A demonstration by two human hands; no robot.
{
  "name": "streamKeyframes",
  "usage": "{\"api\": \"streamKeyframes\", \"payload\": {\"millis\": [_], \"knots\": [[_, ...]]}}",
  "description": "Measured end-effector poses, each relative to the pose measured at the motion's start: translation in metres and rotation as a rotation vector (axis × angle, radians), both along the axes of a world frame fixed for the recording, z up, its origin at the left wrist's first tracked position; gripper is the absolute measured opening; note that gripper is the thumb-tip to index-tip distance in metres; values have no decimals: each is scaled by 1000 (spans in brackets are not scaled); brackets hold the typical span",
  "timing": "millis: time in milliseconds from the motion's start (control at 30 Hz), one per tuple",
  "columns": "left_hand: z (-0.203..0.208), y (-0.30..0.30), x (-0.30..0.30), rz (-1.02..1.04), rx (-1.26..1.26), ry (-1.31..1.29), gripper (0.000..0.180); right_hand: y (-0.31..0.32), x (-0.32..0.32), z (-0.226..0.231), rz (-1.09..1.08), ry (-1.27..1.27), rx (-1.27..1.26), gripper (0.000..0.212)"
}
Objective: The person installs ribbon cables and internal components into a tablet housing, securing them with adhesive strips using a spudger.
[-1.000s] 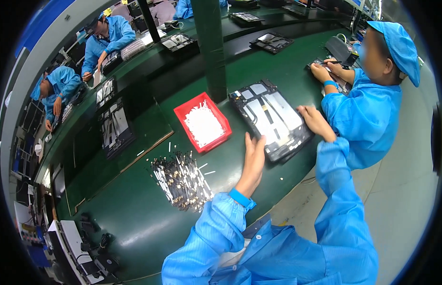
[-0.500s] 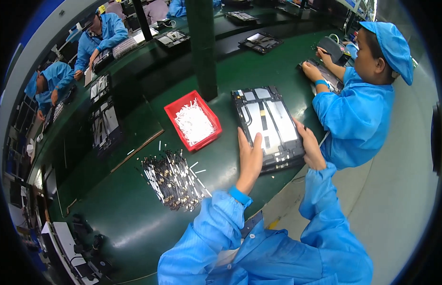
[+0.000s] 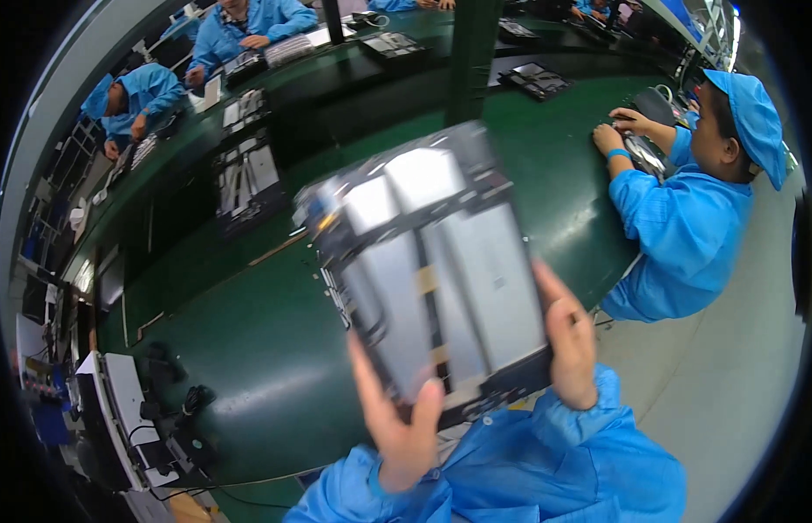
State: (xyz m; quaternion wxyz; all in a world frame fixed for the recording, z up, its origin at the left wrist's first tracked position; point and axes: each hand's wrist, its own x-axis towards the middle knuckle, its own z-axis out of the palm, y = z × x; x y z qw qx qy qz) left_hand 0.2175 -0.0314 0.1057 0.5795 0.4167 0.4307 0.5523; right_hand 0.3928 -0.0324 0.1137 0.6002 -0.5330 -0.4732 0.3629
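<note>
Raised above the bench, an opened tablet [image 3: 498,288] faces up at me, somewhat blurred. Its black frame holds silver battery panels with dark cables and tan tape strips. My left hand [image 3: 397,427] grips its lower left corner, the thumb lying over the near edge. On the right edge, my right hand [image 3: 572,344] is closed around the side, fingers partly behind. A few pale strips of a small-parts pile [image 3: 334,296] peek out past the tablet's left edge; the tablet hides the rest.
A co-worker [image 3: 685,218] in blue sits at the right, hands on another device. Two more opened tablets [image 3: 249,179] lie on the green bench [image 3: 266,392] at the left. A dark post [image 3: 473,65] stands beyond. Adapters and cables [image 3: 184,418] sit lower left.
Both hands have lifted the tablet off the bench, nearer to me and to the left. It now covers the red bin and most of the parts pile. The view has shifted too.
</note>
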Motion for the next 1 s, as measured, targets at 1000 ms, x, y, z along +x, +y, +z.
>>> {"api": "streamKeyframes", "payload": {"millis": [1000], "knots": [[-88,-40,-122,313,-87,262,73,110,-74,-70,338,-1113,-357,29]]}}
